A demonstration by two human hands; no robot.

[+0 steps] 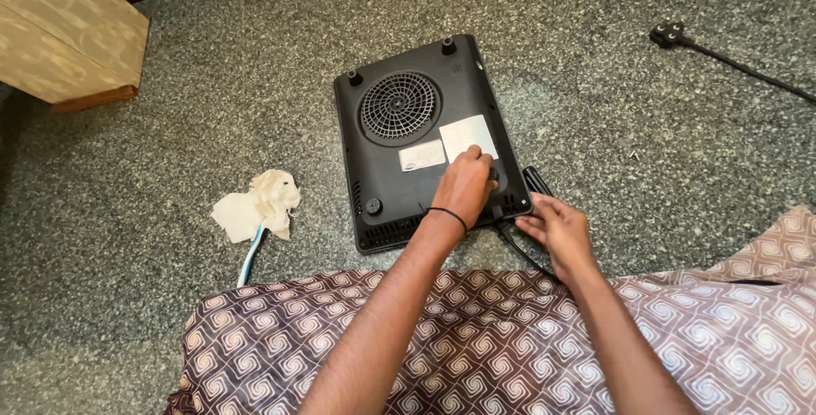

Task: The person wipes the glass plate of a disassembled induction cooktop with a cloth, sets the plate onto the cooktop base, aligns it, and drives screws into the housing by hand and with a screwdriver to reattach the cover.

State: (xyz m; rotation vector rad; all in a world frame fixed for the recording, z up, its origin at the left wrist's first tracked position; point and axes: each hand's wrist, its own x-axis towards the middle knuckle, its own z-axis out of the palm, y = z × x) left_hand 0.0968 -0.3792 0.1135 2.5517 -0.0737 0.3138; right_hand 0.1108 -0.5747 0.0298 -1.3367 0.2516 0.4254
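A black flat cooktop (399, 169) lies upside down on the floor, showing a round fan grille (399, 107), two white labels and rubber feet. My left hand (463, 184), with a black band on its wrist, presses on the underside near the right front corner, its fingers curled at a round foot (494, 175). My right hand (554, 228) is just off that corner and pinches the black power cord (518, 245) where it leaves the cooktop.
The cord's black plug (668, 35) lies at the far right. A crumpled pale cloth (255, 207) with a blue-and-white handle (250, 260) lies to the left. A wooden furniture corner (68, 33) stands at the top left. My patterned garment (510, 338) fills the foreground.
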